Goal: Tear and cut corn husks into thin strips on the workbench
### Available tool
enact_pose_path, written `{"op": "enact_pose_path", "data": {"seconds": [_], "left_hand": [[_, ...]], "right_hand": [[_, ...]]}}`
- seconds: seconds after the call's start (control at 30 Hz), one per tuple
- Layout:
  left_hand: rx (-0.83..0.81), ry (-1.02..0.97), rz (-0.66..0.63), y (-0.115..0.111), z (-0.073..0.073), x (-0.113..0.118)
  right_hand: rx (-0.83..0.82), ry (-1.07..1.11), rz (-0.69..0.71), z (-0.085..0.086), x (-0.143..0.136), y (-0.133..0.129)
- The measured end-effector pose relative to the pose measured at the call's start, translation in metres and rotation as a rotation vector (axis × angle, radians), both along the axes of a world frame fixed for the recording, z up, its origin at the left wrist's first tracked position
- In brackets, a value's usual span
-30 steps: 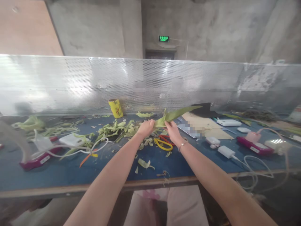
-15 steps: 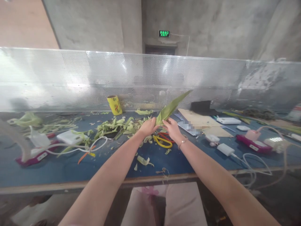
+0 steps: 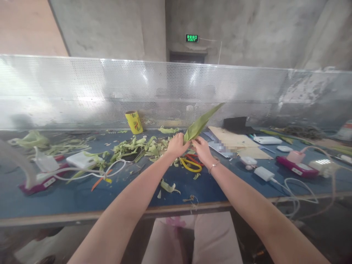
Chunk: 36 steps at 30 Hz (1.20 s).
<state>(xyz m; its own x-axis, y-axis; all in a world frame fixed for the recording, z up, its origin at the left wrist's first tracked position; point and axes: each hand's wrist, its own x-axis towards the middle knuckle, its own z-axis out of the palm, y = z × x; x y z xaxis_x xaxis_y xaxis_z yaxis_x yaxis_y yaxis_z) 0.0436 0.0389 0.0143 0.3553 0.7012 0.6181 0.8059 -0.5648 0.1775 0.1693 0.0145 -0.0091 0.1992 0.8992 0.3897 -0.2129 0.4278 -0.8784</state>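
Note:
A long green leaf (image 3: 200,124) points up and to the right above the blue table, its lower end between my two hands. My left hand (image 3: 177,145) is closed around that lower end. My right hand (image 3: 201,148), with a bracelet at its wrist, pinches the leaf's base from the right. The two hands are close together, and their fingertips are partly hidden by the leaf. Just below them lie yellow scissors or loop handles (image 3: 190,165). A heap of pale green leaf scraps (image 3: 132,146) spreads to the left of my hands.
A yellow roll (image 3: 134,122) stands by the perforated metal screen (image 3: 123,91). Power strips (image 3: 297,167) with white cables lie at both sides. A phone (image 3: 221,149) and brown cardboard (image 3: 231,138) lie right of my hands. The table's front edge (image 3: 170,211) is near my lap.
My left hand has shifted slightly right and up along the leaf, covering more of its base. The leaf has tilted a little. My right hand has barely moved.

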Motion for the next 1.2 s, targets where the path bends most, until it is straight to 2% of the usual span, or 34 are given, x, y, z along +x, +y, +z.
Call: {"op": "enact_pose_path", "data": {"seconds": [0.07,0.13,0.23,0.37,0.57,0.7,0.93,1.2], "left_hand": [[0.114,-0.016,0.025,-0.005,0.004,0.003],[0.214,0.005,-0.011,-0.008,0.008,0.003],[0.228,-0.044,-0.102,-0.004,0.01,0.001],[0.116,-0.272,-0.208,0.008,0.009,-0.002],[-0.162,-0.713,-0.267,0.016,0.005,-0.001],[-0.312,-0.937,-0.345,0.019,0.003,0.003],[-0.382,-1.06,-0.392,0.024,-0.002,0.004],[-0.429,-1.134,-0.415,0.022,-0.001,0.004]], "right_hand": [[0.013,-0.025,-0.062,-0.002,0.001,0.001],[0.038,-0.034,-0.111,-0.002,0.001,0.002],[0.056,-0.004,-0.119,-0.001,-0.001,0.003],[0.05,0.036,-0.1,0.0,-0.002,0.003],[0.069,0.048,-0.115,-0.001,-0.005,0.005],[0.091,0.059,-0.094,0.0,-0.005,0.005],[0.088,0.087,-0.061,0.001,-0.005,0.004],[0.07,0.062,-0.013,0.002,-0.003,0.004]]}}
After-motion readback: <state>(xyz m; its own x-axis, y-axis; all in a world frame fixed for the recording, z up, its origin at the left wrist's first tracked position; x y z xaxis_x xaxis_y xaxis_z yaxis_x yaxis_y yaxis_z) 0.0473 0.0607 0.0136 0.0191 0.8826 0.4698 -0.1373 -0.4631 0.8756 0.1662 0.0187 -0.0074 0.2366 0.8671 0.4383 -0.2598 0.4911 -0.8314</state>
